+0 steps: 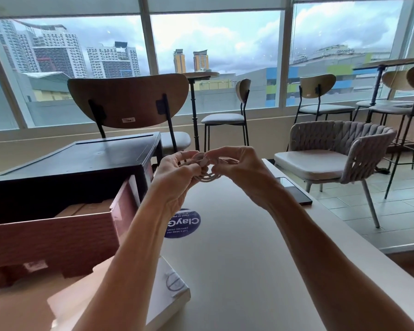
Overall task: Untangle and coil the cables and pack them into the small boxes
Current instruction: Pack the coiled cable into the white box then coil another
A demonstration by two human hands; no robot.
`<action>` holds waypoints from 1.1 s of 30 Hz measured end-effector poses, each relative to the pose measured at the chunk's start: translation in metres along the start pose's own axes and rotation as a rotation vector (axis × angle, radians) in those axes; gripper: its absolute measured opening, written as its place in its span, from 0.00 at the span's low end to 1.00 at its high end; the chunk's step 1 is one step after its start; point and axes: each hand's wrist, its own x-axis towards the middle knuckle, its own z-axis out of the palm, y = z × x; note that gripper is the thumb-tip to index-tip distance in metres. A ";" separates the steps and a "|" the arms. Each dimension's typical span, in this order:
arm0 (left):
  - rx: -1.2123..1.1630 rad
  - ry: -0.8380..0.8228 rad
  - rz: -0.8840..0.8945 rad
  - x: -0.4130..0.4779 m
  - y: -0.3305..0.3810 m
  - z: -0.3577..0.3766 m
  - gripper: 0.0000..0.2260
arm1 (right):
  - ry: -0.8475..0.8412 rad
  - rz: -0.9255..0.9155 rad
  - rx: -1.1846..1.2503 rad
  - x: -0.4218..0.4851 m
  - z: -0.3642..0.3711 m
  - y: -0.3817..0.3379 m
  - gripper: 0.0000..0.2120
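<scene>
A pale desk (237, 259) fills the lower centre and the right of the frame. On its left side stands a big black box (77, 163), and in front of it, at the lower left, an open red-brown box (53, 240) with brown cardboard inside. Behind the desk, at the upper centre, is a chair (129, 99) with a wooden back.

A flat white box (170, 290) lies at the bottom centre, partly under the left forearm. Both hands are raised above the middle of the desk, close together. The left hand (175, 170) has its fingers curled around a small white cable (206, 174) that is coiled in loops. The right hand (239, 168) pinches the same cable from the other side. A dark phone (294, 189) lies near the right edge of the desk, and a round blue sticker (184, 223) shows below the left hand.
</scene>
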 end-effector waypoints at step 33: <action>-0.141 0.141 -0.079 0.001 -0.001 -0.009 0.16 | 0.166 -0.076 -0.033 0.001 0.011 0.002 0.05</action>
